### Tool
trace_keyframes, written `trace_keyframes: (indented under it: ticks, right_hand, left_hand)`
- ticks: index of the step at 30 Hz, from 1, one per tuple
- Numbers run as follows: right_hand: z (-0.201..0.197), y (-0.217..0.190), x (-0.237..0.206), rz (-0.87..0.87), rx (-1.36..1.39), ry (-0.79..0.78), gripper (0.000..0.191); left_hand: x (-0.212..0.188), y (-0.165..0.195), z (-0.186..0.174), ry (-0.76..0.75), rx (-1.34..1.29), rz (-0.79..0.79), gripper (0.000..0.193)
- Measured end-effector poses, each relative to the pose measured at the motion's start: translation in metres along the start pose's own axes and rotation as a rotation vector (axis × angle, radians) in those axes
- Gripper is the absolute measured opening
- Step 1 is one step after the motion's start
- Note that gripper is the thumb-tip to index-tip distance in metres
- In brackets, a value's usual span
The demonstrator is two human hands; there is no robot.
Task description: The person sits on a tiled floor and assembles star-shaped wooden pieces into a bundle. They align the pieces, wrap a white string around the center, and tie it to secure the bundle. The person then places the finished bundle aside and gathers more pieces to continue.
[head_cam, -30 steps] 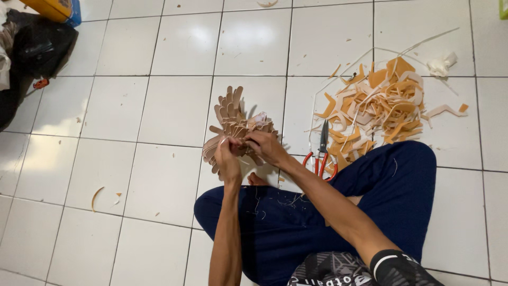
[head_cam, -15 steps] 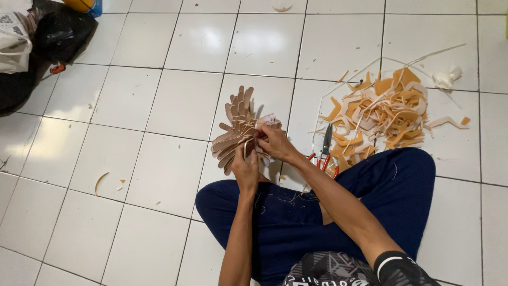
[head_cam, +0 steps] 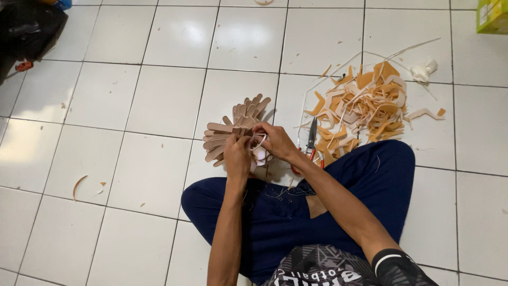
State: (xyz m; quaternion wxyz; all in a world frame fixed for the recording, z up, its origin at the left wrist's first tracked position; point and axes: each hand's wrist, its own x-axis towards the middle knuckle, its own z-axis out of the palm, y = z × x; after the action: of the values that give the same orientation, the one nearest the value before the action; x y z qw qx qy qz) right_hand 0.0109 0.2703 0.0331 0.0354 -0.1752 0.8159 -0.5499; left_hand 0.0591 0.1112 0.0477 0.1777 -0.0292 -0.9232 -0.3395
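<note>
I sit cross-legged on a white tiled floor in dark blue trousers. Both hands grip a fanned bundle of tan leather-like strips (head_cam: 233,127) in front of my knees. My left hand (head_cam: 238,158) clasps the bundle's near end from below. My right hand (head_cam: 275,140) pinches the same end from the right, around a pale loop or band. The strips fan out up and to the left, away from me.
Red-handled scissors (head_cam: 311,143) lie just right of my right hand. Beyond them is a heap of tan and white offcuts (head_cam: 365,106). A black bag (head_cam: 29,29) sits at the top left, a yellow-green box (head_cam: 492,16) at the top right. Small scraps (head_cam: 79,184) dot the left tiles.
The bundle has turned so its strips fan more to the left. Both hands have kept hold of it and shifted slightly on its near end. The camera view has drifted.
</note>
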Motion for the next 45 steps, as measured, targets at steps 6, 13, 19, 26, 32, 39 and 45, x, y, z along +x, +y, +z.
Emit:
trace_keyframes:
  ticks: [6,13,19,26,32,39,45]
  right_hand:
    - [0.019,0.022,-0.003,-0.086,-0.159,-0.007,0.021]
    - [0.039,0.037,-0.006,-0.123,-0.216,0.011,0.025]
    - [0.038,0.034,-0.003,0.031,0.071,0.011,0.022]
    - [0.031,0.025,-0.004,0.037,-0.045,0.036,0.021]
    - [0.03,0.03,0.001,0.173,0.149,-0.095,0.021]
    - [0.04,0.036,-0.014,0.143,0.177,-0.042,0.02]
    - [0.029,0.044,-0.011,0.247,0.393,-0.085,0.024]
  left_hand:
    - [-0.003,-0.006,0.005,0.041,-0.058,0.018,0.012]
    - [-0.004,-0.018,0.003,-0.014,-0.14,0.022,0.016]
    - [-0.002,-0.024,0.008,-0.028,-0.065,0.069,0.013]
    - [0.0,-0.032,0.011,-0.028,0.156,0.169,0.013]
    - [0.005,-0.032,0.017,-0.042,0.228,0.144,0.015]
    - [0.006,-0.029,0.017,0.069,0.178,0.324,0.018]
    - [0.004,-0.015,0.007,0.007,0.079,0.225,0.022]
